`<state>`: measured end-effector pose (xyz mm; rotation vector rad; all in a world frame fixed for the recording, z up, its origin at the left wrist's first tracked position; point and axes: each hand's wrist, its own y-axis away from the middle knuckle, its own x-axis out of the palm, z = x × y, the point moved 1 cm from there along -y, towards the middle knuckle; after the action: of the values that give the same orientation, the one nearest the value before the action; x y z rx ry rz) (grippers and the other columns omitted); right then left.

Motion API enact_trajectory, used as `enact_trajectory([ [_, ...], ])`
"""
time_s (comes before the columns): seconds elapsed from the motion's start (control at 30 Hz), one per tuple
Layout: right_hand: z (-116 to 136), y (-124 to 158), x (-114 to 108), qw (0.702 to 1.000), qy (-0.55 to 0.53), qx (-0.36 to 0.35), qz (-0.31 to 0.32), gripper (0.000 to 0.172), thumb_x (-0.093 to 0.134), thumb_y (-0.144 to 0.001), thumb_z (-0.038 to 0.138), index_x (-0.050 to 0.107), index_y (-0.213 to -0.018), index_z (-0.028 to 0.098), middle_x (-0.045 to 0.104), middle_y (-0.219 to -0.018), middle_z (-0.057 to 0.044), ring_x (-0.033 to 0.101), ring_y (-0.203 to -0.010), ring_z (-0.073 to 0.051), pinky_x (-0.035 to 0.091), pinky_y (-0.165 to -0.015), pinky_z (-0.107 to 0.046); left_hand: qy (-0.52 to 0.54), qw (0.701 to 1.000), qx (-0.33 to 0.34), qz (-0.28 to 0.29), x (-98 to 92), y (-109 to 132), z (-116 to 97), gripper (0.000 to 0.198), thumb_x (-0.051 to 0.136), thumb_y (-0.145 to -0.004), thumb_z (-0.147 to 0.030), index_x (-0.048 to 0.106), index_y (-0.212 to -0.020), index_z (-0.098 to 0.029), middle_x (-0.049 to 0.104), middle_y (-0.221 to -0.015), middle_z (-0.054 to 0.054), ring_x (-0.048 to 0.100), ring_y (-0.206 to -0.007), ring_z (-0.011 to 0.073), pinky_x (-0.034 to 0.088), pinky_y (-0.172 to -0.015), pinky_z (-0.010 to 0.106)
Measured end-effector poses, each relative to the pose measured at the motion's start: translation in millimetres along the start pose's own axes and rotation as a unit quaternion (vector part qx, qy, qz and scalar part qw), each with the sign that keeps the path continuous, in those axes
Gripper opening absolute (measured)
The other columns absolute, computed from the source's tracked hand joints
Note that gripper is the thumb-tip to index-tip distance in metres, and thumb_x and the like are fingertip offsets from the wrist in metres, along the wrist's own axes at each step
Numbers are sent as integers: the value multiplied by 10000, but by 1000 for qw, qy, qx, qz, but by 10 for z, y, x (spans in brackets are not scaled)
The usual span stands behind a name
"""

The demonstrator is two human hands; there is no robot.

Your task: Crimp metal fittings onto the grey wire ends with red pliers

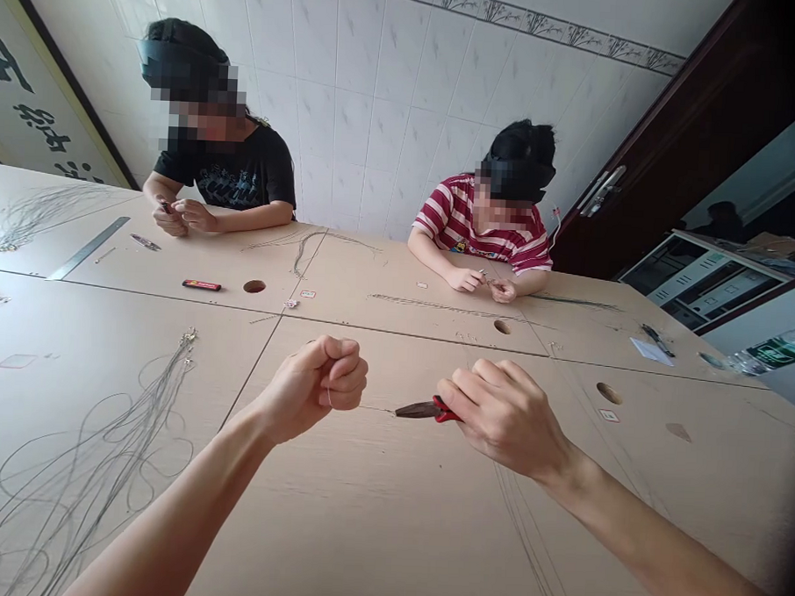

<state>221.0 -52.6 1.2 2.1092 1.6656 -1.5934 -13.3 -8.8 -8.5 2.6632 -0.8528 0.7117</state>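
My left hand (321, 378) is closed in a fist around a thin cord (376, 409), and a short loop of it shows below the fingers. The cord runs right, pulled nearly straight, to the tip of a pair of pliers (420, 411) with dark jaws and red handles. My right hand (507, 417) is wrapped round those handles. Both hands are held over the middle of the table. To the left of my left forearm lies a bundle of long grey cords (148, 419) with small metal ends gathered at the top.
Across the wooden table (374, 525) sit two people, one in a black shirt (238, 164), one in a striped shirt (467, 218); both handle small things. A ruler (90, 248), a red-and-black box cutter (201, 285), and a plastic bottle (774, 351) lie about. Round holes pierce the tabletop.
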Motion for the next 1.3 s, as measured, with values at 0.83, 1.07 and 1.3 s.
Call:
enact_trajectory([
  [0.83, -38, 18, -82, 999, 1, -37, -4, 172, 522, -888, 99, 587, -747, 175, 467, -588, 26, 318, -607, -137, 213, -602, -304, -668, 724, 117, 125, 158, 266, 70, 274, 257, -976, -204, 428, -763, -203, 381, -580, -53, 266, -468, 119, 237, -522, 269],
  [1.07, -31, 23, -85, 999, -7, -36, -21, 195, 513, -900, 110, 583, -731, 178, 469, -574, 28, 311, -597, -134, 208, -596, -307, -634, 752, 110, 145, 132, 262, 44, 323, 237, -996, -231, 456, -763, -194, 268, -535, -76, 259, -457, 112, 260, -523, 253],
  [1.3, -26, 13, -92, 999, -16, -39, -30, 184, 520, -899, 117, 587, -737, 174, 469, -575, 31, 319, -584, -129, 206, -589, -308, -606, 775, 106, 143, 104, 270, 55, 325, 267, -995, -256, 482, -759, -193, 271, -511, -81, 247, -435, 106, 263, -499, 244],
])
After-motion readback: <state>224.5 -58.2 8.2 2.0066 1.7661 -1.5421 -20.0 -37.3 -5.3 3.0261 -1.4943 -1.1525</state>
